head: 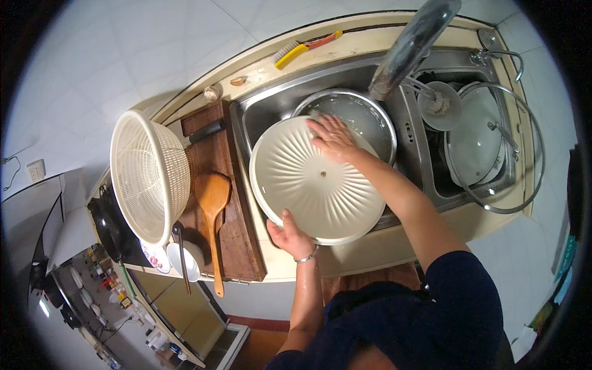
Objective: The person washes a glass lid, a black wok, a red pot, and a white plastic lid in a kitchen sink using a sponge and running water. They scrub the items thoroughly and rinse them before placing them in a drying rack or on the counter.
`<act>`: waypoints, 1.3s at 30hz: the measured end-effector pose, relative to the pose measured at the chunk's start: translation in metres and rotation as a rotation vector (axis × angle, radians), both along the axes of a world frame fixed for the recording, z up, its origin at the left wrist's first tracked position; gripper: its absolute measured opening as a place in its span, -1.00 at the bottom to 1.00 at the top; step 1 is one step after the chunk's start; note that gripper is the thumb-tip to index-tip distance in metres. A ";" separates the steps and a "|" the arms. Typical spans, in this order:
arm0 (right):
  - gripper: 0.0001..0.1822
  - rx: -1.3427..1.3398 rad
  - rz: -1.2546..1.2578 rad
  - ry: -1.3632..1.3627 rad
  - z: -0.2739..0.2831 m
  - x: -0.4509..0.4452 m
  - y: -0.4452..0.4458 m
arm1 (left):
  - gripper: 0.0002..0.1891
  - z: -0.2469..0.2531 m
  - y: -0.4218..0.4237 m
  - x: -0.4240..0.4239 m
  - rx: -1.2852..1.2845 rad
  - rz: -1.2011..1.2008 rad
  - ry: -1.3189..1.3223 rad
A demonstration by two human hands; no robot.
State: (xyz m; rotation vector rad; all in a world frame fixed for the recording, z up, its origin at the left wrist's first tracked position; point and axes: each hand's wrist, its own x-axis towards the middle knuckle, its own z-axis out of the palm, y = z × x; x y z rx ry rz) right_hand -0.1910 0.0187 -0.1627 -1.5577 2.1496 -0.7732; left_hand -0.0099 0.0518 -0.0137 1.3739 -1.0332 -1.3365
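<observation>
A round cream lid (296, 180) with radiating flutes and a small centre hole lies tilted over the front of the left sink. My left hand (291, 236) grips its near left rim, thumb on top. Against its far upper part my right hand (334, 138) lies flat with wet fingers. A small pale blurred thing (315, 114) shows at those fingertips; whether the palm covers more of it is hidden. Partly beneath the lid, a steel basin (365, 108) of cloudy water sits in the steel sink (273, 106).
Left stand a white plastic colander (178, 171), a wooden cutting board (243, 245), a wooden spatula (213, 189), a black-handled knife (207, 132) and a white bowl (189, 259) with chopsticks (182, 263). A faucet (411, 51) overhangs. The right sink holds a glass lid (476, 134). Behind lies a brush (307, 47).
</observation>
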 end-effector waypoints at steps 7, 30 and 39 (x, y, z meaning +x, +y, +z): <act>-0.36 0.327 -0.084 -0.019 0.038 0.002 0.109 | -0.87 -0.001 -0.002 -0.002 0.045 0.061 0.049; -0.51 -0.197 0.196 -0.122 0.038 0.061 -0.051 | -0.86 -0.013 0.006 0.005 -0.010 -0.002 -0.013; -0.37 0.268 -0.001 -0.038 0.023 -0.001 0.064 | -0.79 0.001 -0.001 0.001 0.029 0.062 0.018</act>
